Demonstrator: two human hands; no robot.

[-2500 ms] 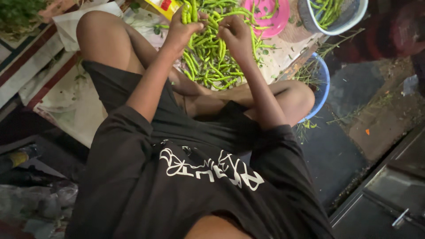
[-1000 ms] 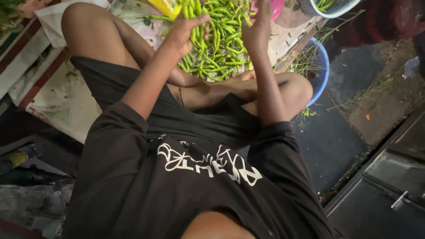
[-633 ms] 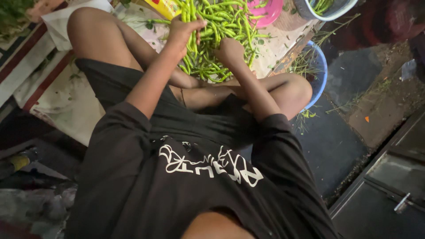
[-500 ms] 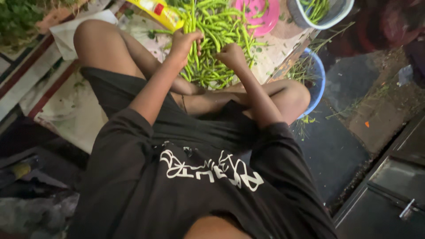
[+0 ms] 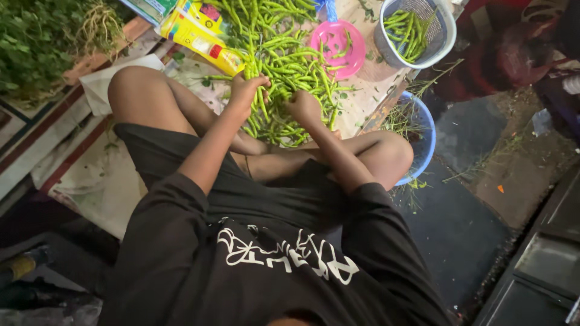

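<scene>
Both hands dig into the green chilli pile (image 5: 284, 66): left hand (image 5: 246, 90) pinching one, right hand (image 5: 303, 107) curled (grip seemingly closed), the grey basket (image 5: 444, 36) far right.

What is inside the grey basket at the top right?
The grey basket holds a small heap of green chillies. Its bottom is covered by them, so anything underneath cannot be seen.

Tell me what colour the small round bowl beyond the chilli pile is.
The bowl is pink, seen in the head view.
</scene>
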